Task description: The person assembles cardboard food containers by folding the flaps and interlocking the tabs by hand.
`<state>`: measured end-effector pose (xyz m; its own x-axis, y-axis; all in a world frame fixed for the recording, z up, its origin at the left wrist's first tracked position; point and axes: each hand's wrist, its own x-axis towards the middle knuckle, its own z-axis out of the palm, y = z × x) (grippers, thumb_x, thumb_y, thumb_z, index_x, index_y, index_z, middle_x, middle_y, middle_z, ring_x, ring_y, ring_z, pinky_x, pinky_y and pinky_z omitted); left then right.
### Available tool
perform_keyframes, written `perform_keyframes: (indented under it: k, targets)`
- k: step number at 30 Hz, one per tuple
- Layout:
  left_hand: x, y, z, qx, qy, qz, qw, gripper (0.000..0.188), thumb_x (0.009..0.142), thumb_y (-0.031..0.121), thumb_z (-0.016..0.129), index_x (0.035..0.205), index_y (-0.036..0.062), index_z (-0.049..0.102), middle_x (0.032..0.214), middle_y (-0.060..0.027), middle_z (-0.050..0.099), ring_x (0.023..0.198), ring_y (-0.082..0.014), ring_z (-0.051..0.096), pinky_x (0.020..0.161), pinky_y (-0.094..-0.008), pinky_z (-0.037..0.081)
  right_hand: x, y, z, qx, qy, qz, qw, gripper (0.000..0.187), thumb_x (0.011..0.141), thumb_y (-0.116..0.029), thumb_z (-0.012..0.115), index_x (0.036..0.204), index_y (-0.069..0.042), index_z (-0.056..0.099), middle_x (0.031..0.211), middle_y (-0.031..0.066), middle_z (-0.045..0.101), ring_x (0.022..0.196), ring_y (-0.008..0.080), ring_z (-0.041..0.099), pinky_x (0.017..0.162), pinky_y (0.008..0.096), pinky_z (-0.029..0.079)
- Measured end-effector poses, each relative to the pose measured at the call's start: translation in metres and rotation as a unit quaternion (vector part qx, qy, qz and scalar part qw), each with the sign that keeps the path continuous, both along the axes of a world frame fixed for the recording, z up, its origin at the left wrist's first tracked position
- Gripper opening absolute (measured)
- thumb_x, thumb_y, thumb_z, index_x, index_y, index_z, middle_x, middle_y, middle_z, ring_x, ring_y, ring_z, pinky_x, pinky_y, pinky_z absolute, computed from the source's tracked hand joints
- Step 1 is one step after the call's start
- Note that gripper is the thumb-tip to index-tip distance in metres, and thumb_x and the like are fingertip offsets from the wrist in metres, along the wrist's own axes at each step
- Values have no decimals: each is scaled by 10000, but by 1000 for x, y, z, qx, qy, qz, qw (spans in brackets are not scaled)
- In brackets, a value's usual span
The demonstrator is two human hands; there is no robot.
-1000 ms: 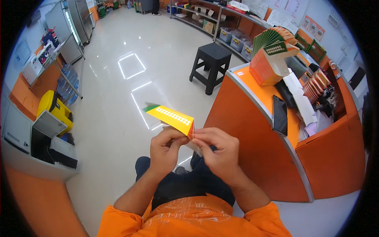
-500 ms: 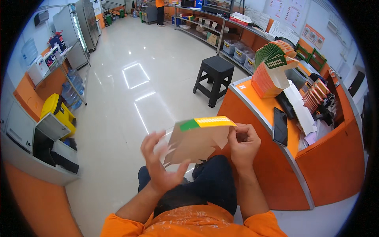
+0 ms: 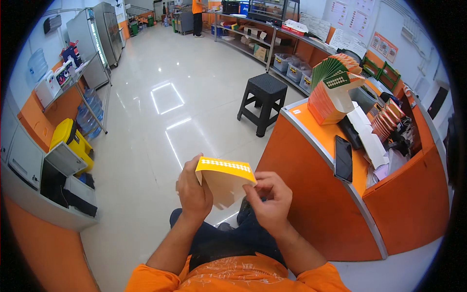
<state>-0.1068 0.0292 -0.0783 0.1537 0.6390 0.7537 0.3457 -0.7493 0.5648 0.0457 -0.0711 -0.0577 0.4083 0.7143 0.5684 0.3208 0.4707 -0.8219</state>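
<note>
Over my lap I hold a folding paperboard carton (image 3: pixel 226 168), yellow with a row of white shapes along its upper edge and plain pale board inside. It is bent round into a partly formed shape. My left hand (image 3: pixel 193 191) wraps its left side, with the thumb against the near face. At the right edge, my right hand (image 3: pixel 270 197) pinches the board between thumb and fingers. The carton's far side and the left fingertips are hidden.
To my right, an orange counter (image 3: pixel 304 119) holds a fanned stack of cartons (image 3: pixel 331 97) and a black phone (image 3: pixel 343 158). A black stool (image 3: pixel 263 100) stands ahead of it. At the left is a yellow bin (image 3: pixel 68 136). Far off, a person (image 3: pixel 197 17) stands near shelving (image 3: pixel 243 36).
The carton has moved left and been bent round, its green part no longer showing. My left hand has closed on its left side; my right hand has come inward and lower.
</note>
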Motion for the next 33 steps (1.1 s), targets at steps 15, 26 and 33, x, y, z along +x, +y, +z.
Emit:
perform_keyframes:
  k: [15,26,33]
  targets:
    - [2,-12,21,-178,-37,-155,971,255,988,117,516,1201,-23,533,1079,-216,608,969,-415,611,836,-434,487,44,9,13,-112,125,128,977,475,829,-19,740,1264,-37,550,1029,73,629,778,104,625,641,242,526]
    - [10,-9,26,21,112,-34,993,509,823,-76,592,1317,45,601,1053,-136,588,863,-286,602,736,-372,514,18,9,17,-175,220,115,953,170,965,-177,631,994,-10,615,772,50,626,634,114,614,523,226,470]
    - [13,-16,16,-12,150,-72,986,564,800,-107,588,1338,62,595,1089,-140,570,934,-275,589,753,-343,513,16,18,1,-197,278,154,927,231,952,-143,644,1074,53,638,910,100,681,659,135,647,520,244,501]
